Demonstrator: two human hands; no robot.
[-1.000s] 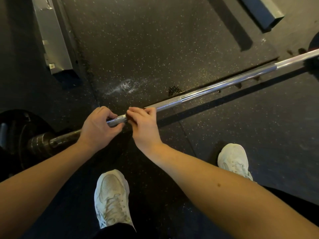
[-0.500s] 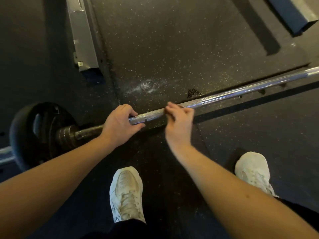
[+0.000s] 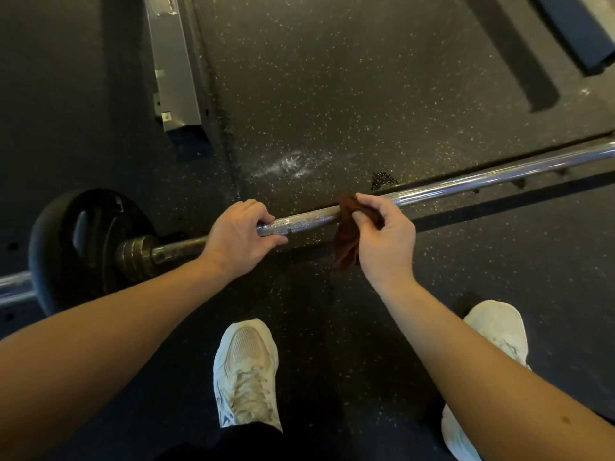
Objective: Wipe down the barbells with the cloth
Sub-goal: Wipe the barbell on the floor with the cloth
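The barbell (image 3: pixel 466 184) looks heavy and rigid. The left hand (image 3: pixel 238 241) wraps its grip round the knurled shaft, and the right hand (image 3: pixel 382 242) pinches the limp cloth (image 3: pixel 346 247) against it.

The left hand (image 3: pixel 238 239) grips the knurled barbell (image 3: pixel 309 221) beside the black plate (image 3: pixel 70 241); the right hand (image 3: pixel 386 242) pinches a brown cloth (image 3: pixel 346 247) against the shaft, above the speckled floor (image 3: pixel 332 94).

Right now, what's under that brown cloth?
The barbell runs under the cloth, which the right hand pinches. The stretch of bar it covers is hidden. The cloth's loose end hangs over the dark floor.
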